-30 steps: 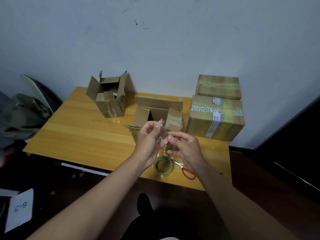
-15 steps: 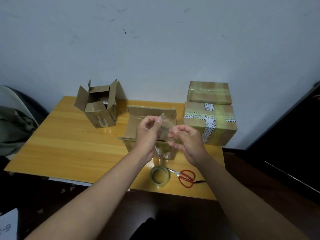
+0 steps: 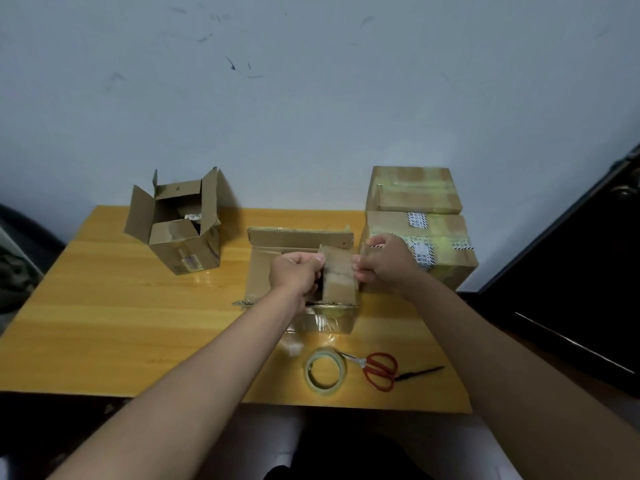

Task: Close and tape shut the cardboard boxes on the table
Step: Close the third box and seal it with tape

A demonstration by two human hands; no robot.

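I see both hands, left hand [image 3: 298, 276] and right hand [image 3: 382, 263], fingers pinched on clear tape over the open box [image 3: 301, 271] at worktop centre; slack could self-stick or land crooked.

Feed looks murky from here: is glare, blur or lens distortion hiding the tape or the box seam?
Head view: dim, soft overall. Glare streaks on the clear tape on the middle box front; wide-angle bends the table edges. Left hand and right hand cover the seam; tape roll reads clearly.
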